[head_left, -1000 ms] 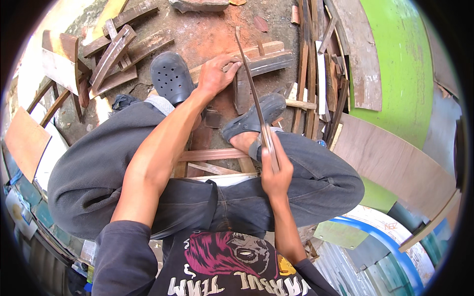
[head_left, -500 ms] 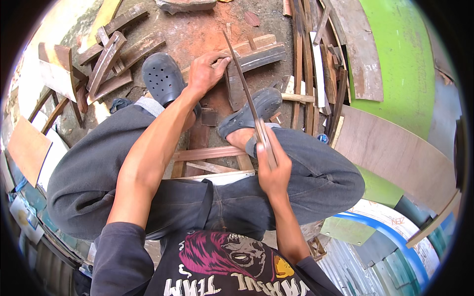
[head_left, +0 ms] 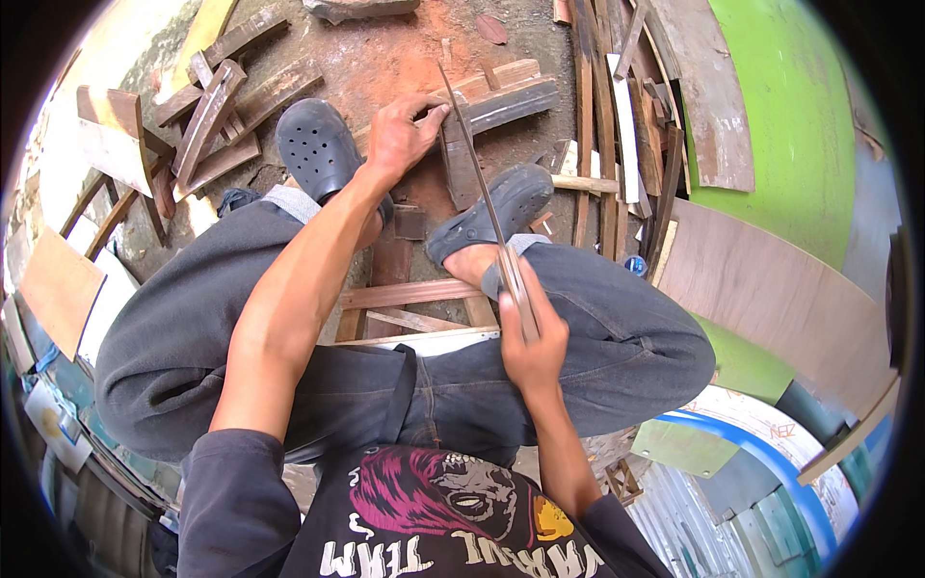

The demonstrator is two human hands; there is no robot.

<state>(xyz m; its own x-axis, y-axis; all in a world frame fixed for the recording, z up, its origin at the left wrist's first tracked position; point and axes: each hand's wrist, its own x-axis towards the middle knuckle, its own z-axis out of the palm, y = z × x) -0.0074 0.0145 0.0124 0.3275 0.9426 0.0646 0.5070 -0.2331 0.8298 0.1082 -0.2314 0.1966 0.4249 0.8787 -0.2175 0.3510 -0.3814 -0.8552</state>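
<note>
- Right hand (head_left: 528, 332) closed around the handle end of a long thin blade (head_left: 479, 169); blade runs up toward 11 o'clock from the hand, tip near the top centre.
- Left hand (head_left: 403, 135) reaches forward, fingers pinching the top of a short upright wood piece (head_left: 461, 171) on the reddish ground (head_left: 385, 58).
- Blade crosses just right of that wood piece, touching or very near its edge; cannot tell which.
- Person sits with knees spread, dark clogs on both feet: left clog (head_left: 318, 154) at 9 o'clock of the left hand, right clog (head_left: 491, 207) just below the wood piece.
- Wood offcuts (head_left: 207, 125) piled at 10 o'clock, long slats (head_left: 617, 135) at 2 o'clock.
- Green curved panel (head_left: 790, 125) at 3 o'clock, plywood sheet (head_left: 771, 299) below it.
</note>
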